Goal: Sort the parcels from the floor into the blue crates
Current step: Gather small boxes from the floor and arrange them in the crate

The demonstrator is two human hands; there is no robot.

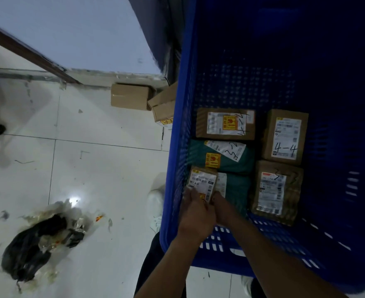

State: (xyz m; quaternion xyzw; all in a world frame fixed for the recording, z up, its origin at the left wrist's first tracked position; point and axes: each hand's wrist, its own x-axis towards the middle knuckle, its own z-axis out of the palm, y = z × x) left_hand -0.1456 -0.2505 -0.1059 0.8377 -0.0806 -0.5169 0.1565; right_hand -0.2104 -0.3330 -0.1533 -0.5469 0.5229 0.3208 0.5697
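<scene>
My left hand (195, 214) and right hand (222, 208) reach into the big blue perforated plastic crate (220, 240), fingers curled round the near end of a small brown white-labelled parcel (202, 181) at its near left corner; my right fingertips seem tucked underneath. Beyond lie green soft mailers (233, 163), then brown cardboard boxes (224, 123)

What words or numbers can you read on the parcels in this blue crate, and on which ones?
"4-4": handwritten on the far-right box's label.
Handwriting on the far-left box, green bag and near-right box: unclear.
Printed labels, including the one on the small parcel that the left hand and right hand hold: blurred.
</scene>
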